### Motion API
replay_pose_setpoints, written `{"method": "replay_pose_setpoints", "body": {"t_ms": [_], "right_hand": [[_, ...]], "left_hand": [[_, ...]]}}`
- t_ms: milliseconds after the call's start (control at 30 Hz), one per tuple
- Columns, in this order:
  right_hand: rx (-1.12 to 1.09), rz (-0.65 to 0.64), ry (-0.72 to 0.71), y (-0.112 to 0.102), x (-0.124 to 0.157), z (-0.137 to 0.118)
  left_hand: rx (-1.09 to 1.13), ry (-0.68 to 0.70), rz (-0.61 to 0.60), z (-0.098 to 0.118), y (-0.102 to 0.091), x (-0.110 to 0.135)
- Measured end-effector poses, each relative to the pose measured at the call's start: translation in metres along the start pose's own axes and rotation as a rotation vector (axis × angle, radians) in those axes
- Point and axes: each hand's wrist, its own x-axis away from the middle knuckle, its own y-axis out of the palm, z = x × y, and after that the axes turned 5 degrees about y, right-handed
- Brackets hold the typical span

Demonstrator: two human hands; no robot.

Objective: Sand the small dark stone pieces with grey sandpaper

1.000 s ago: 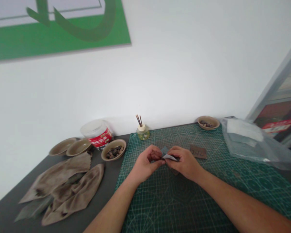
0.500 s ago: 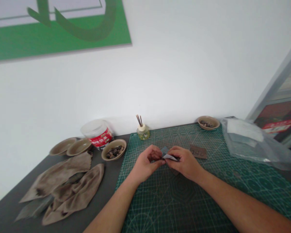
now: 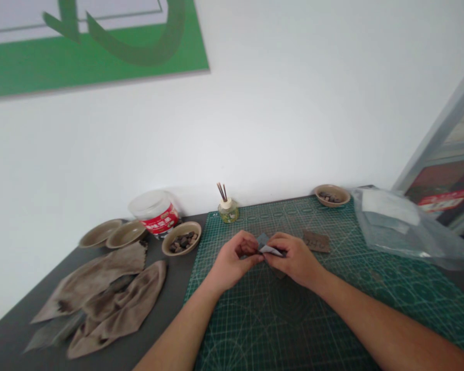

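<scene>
The left hand [image 3: 234,256] and the right hand [image 3: 294,260] meet above a green cutting mat [image 3: 294,330], fingers curled inward and nearly closed. Together they pinch a small folded grey-blue sheet [image 3: 268,248] with a pale underside, held between the fingertips and partly hidden by them. Just beyond the right hand lies a flat brown piece [image 3: 316,241]. Left of the mat sits a shallow bowl of dark chunks [image 3: 181,225]; another bowl [image 3: 342,196] stands at the mat's far edge. Stained brown cloths [image 3: 100,304] lie further left.
</scene>
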Motion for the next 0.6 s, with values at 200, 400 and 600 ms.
{"method": "replay_pose_setpoints", "body": {"t_ms": [200, 400, 600], "right_hand": [[-0.004, 0.005, 0.001, 0.0011, 0.0003, 0.0023], [-0.018, -0.003, 0.003, 0.0005, 0.0006, 0.0013], [-0.012, -0.007, -0.001, 0.0002, 0.0006, 0.0006]], "left_hand": [[0.016, 0.010, -0.025, 0.0008, -0.0001, -0.0001], [0.019, 0.014, -0.022, 0.0002, -0.0009, 0.0001], [0.026, 0.015, -0.023, -0.0011, -0.0006, 0.0004]]}}
